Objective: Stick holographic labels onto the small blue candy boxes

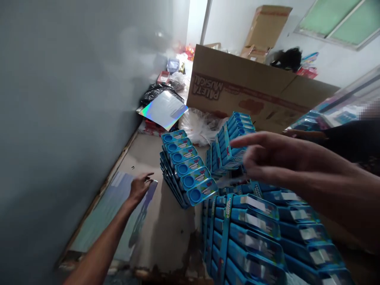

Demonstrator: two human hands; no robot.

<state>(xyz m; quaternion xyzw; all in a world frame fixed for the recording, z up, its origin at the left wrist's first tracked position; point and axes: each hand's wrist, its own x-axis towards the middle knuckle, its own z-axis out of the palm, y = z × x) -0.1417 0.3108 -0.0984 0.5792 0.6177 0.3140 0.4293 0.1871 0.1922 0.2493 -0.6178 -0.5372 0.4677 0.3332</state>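
Observation:
My left hand (141, 187) is low over the table with its fingers apart, beside the edge of a shiny bluish sheet (115, 215). A tiny glint shows by its fingertips. My right hand (261, 156) hangs above the blue packs, its index finger stretched left and the other fingers curled. Below it is a blurred translucent strip (231, 181), seemingly in the curled fingers, though the contact is unclear. Between my hands a slanted row of blue boxes (190, 168) carries "Caramelo" labels. Banded blue packs (243, 229) fill the lower right, and another banded pack (230, 140) stands behind.
A grey wall (74, 79) borders the table on the left. Farther back lie a rainbow-edged reflective sheet (164, 109), a black bag (151, 93) and clear plastic bags (200, 126). A large cardboard box (252, 93) stands behind. Another person's dark sleeve (350, 138) reaches in from the right.

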